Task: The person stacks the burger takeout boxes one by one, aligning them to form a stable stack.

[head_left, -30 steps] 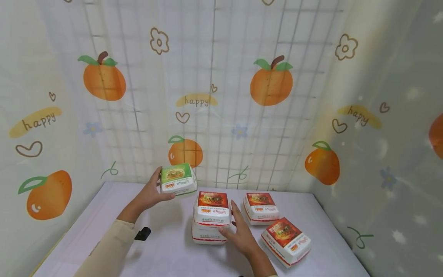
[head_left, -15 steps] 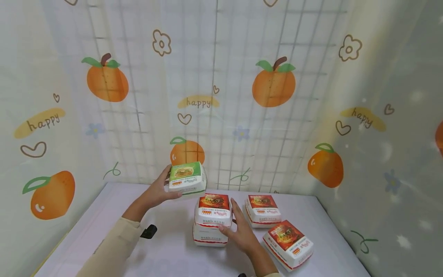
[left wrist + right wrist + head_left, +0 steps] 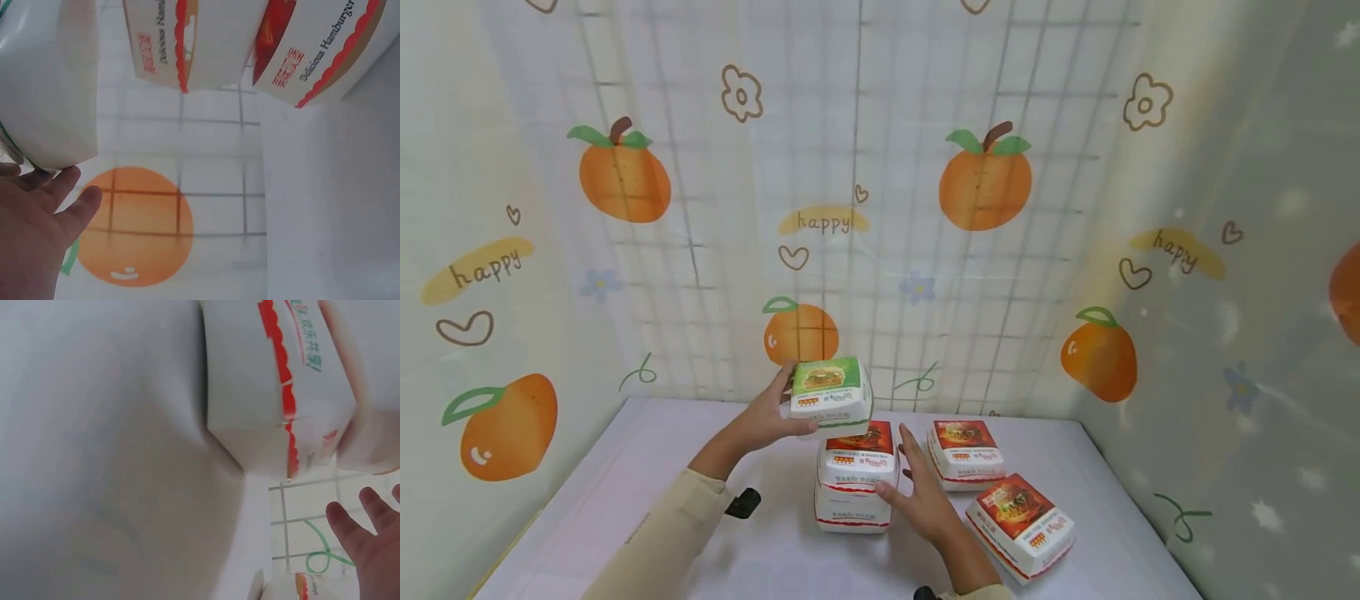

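Observation:
My left hand (image 3: 769, 418) grips a white burger box (image 3: 831, 402) with a green burger picture on its lid, holding it by its left side. That box is in the air and, in the head view, overlaps the back left of a red-topped burger box (image 3: 861, 472). This red-topped box sits on a second white-and-red burger box (image 3: 852, 510), making a stack of two. Beside the stack's right side is my right hand (image 3: 929, 503), its fingers spread. In the right wrist view those fingers (image 3: 375, 512) stand apart from the boxes.
Two more red-topped burger boxes stand right of the stack: one farther back (image 3: 964, 468), one nearer and turned at an angle (image 3: 1021, 527). The white table (image 3: 587, 500) meets a curtain (image 3: 887, 292) printed with oranges, hung at the back and sides.
My left hand has carried the green-topped box rightward from left of the stack until it overlaps the upper red-topped box. My right hand has stayed beside the stack.

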`<state>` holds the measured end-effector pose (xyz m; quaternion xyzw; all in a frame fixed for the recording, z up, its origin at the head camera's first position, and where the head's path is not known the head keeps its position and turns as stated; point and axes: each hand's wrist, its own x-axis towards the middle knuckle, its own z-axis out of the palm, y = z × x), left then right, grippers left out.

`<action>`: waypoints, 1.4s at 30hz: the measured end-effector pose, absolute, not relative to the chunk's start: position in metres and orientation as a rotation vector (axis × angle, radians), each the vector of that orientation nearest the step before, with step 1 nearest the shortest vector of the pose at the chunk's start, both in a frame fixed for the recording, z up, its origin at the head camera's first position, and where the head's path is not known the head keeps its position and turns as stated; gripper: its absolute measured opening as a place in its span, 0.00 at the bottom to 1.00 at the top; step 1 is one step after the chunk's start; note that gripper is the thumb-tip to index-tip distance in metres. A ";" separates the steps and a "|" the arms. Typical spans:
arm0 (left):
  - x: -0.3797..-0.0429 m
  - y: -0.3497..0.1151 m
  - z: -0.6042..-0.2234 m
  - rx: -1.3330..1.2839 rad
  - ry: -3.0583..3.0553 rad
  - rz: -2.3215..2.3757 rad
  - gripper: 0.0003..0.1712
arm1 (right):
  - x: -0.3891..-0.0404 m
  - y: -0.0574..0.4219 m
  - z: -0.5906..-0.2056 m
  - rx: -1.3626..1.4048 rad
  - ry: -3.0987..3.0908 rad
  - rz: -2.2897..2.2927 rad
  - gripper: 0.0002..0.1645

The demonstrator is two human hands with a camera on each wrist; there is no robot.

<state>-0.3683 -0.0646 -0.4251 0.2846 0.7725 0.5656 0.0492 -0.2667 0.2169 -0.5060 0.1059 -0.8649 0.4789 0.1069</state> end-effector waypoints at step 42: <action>-0.358 -0.026 -0.420 1.078 2.421 1.619 0.66 | -0.275 0.210 -0.478 0.395 -2.364 1.414 0.48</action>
